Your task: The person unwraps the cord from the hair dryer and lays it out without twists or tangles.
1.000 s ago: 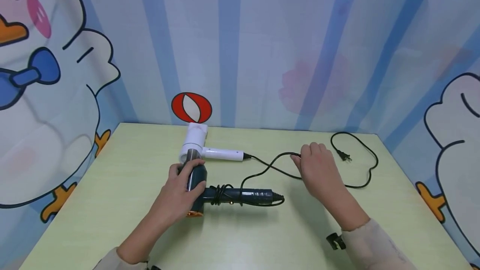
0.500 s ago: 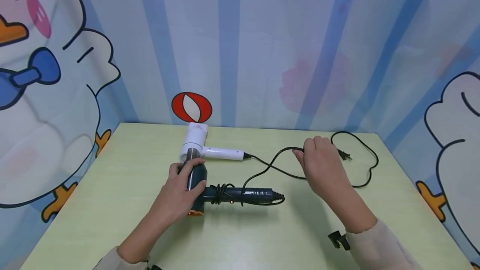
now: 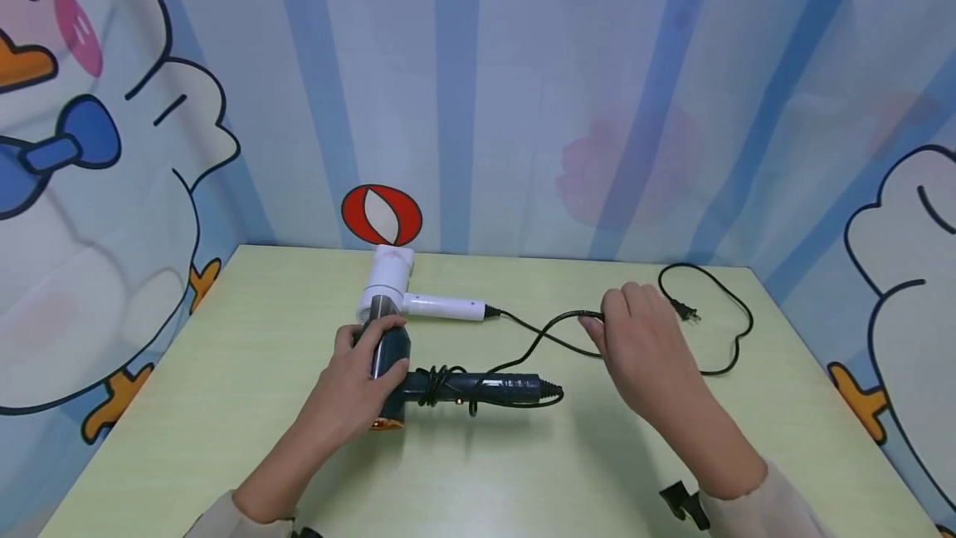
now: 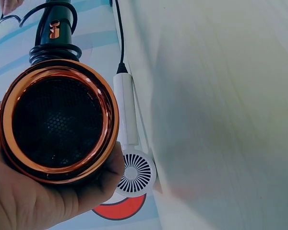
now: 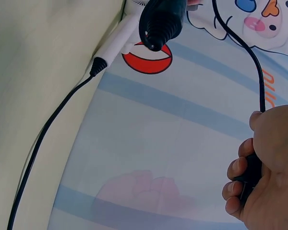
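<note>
Printed bird: A white cartoon bird (image 3: pixel 90 264) is filling the backdrop left of the left grip, a blue bow at its neck.
Left hand: The left hand (image 3: pixel 351 384) is curling round the barrel of a dark hair dryer (image 3: pixel 391 351), the copper-rimmed end facing the person.
White dryer: A white hair dryer (image 3: pixel 444 306) is lying on the pale table (image 3: pixel 463 488) just beyond the left grip, partly covered by the dark barrel in the head view; whether the two are touching, one cannot tell.
Handle: The dark dryer's handle is pointing right from the left grip, black cord loops (image 3: pixel 436 386) wrapping it near the thumb.
Crossing: Between the grips, the dark dryer's cord (image 3: pixel 525 357) is rising to the right hand, crossing the white dryer's cord (image 3: pixel 571 348).
Right hand: The right hand (image 3: pixel 642 347) is clutching the dark dryer's cord, fingers bent round a black piece (image 5: pixel 253 167) mostly hidden in the palm.
Plug: Beyond the right grip, a plug (image 3: pixel 683 310) is resting beside the white dryer's bending cord.
</note>
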A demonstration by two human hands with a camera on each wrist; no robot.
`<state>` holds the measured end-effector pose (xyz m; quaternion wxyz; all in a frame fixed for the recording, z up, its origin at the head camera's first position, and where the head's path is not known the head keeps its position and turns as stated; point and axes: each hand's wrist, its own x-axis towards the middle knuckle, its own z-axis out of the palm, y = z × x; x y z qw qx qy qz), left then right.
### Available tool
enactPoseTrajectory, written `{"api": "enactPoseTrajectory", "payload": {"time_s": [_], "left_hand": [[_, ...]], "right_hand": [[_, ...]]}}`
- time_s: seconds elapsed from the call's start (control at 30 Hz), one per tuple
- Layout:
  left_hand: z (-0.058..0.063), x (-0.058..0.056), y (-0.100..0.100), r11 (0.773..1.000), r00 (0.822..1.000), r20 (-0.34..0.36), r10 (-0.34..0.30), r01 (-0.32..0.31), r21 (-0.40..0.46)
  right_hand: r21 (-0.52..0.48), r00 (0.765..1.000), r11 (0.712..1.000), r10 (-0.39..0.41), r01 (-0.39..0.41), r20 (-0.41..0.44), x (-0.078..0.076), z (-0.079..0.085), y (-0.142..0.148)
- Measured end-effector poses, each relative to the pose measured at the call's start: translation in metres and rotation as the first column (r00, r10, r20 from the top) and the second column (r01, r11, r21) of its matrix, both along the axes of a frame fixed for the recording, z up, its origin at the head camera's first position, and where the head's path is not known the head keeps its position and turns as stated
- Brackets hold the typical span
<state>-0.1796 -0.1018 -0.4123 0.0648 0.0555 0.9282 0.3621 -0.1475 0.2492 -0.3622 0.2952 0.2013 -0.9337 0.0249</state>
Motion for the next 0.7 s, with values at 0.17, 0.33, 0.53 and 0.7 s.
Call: {"api": "enactPoseTrajectory", "payload": {"time_s": [0.17,0.33,0.53,0.7], "left_hand": [[0.0,-0.002,0.001,1.0,1.0,-0.01,0.007,-0.007,-0.006],[0.001,-0.005,0.0,1.0,1.0,-0.017,0.014,-0.013,0.002],[0.002,-0.007,-0.001,1.0,1.0,-0.019,0.014,-0.014,0.01],[0.001,-0.01,0.0,1.0,0.999,-0.025,0.02,-0.02,-0.004]], "right_hand": [[-0.021,1.0,1.0,0.016,-0.016,-0.005,0.011,0.004,-0.003],[-0.062,0.999,0.997,0.048,-0.048,-0.014,0.024,0.009,-0.007],[-0.075,0.996,0.994,0.084,-0.086,-0.023,0.036,0.012,-0.014],[-0.07,0.995,0.993,0.097,-0.097,-0.003,0.04,0.011,-0.015]]}}
